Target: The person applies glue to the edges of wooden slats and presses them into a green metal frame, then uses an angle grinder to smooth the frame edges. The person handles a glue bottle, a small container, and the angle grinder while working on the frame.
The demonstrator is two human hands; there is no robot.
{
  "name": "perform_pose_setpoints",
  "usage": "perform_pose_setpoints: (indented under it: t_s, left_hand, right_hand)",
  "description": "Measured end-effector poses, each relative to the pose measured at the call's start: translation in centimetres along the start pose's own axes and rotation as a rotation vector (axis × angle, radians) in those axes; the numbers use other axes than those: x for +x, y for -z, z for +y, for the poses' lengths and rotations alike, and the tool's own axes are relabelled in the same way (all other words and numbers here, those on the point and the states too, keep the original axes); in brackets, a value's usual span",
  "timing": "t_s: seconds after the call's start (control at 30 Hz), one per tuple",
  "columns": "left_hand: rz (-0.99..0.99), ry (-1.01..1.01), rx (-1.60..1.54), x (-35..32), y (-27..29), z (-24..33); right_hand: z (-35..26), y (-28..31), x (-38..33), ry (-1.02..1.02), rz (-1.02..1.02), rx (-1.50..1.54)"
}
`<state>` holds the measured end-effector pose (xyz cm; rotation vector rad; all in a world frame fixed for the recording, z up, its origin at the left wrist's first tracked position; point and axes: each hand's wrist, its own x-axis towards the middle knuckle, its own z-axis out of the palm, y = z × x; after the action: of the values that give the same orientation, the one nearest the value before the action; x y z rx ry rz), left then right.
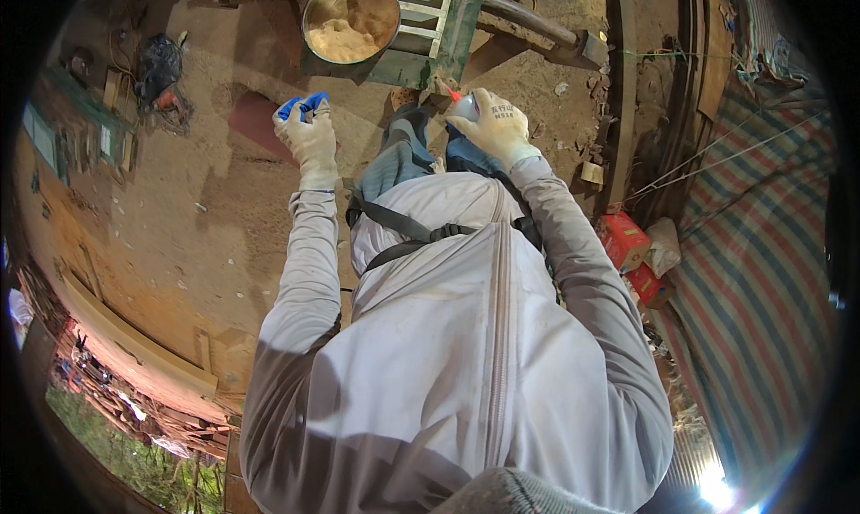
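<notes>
Two gloved hands are seen in the head view, raised in front of the chest above a dirt floor [179,209]. The left hand [309,138] is closed around a small blue object [303,107], seemingly a cap or a wad, with only its top showing above the fingers. The right hand [494,127] is wrapped around a pale bottle [464,108] with a red nozzle [454,94] that is tilted toward the green wooden frame [448,30] ahead. Each grip looks firm, though how far the fingers close behind the things cannot be told.

With the nozzle apparently uncovered and tipped, the contents could be squeezed out onto the trousers or the floor if the grip tightens. Thick gloves dull the feel, so the blue object could be dropped and lost in the dirt. A round basin [351,17] of sawdust-like material stands on the frame near the hands and could be knocked over by a careless reach.
</notes>
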<state>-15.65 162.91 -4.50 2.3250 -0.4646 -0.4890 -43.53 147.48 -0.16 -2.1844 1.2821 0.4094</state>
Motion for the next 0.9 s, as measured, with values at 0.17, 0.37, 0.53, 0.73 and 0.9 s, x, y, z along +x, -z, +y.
perform_pose_setpoints:
  t_s: [0.17,0.37,0.53,0.73,0.9]
  left_hand:
    - [0.023,-0.043,0.103,-0.1,0.1,0.0]
    - [0.021,-0.033,0.112,0.4,0.0,-1.8]
    - [0.013,-0.014,0.126,0.4,0.0,-1.3]
    - [-0.011,-0.006,0.107,0.2,0.2,0.3]
    - [-0.012,0.004,0.002,0.0,-0.1,0.6]
  right_hand:
    - [-0.1,-0.2,0.5,-0.013,-0.021,-0.009]
    - [-0.3,-0.1,0.5,-0.029,-0.038,-0.008]
    - [-0.3,-0.2,0.5,-0.012,-0.028,-0.024]
    - [-0.4,-0.2,0.5,0.001,0.007,-0.017]
    - [-0.3,-0.3,0.7,0.001,-0.017,-0.006]
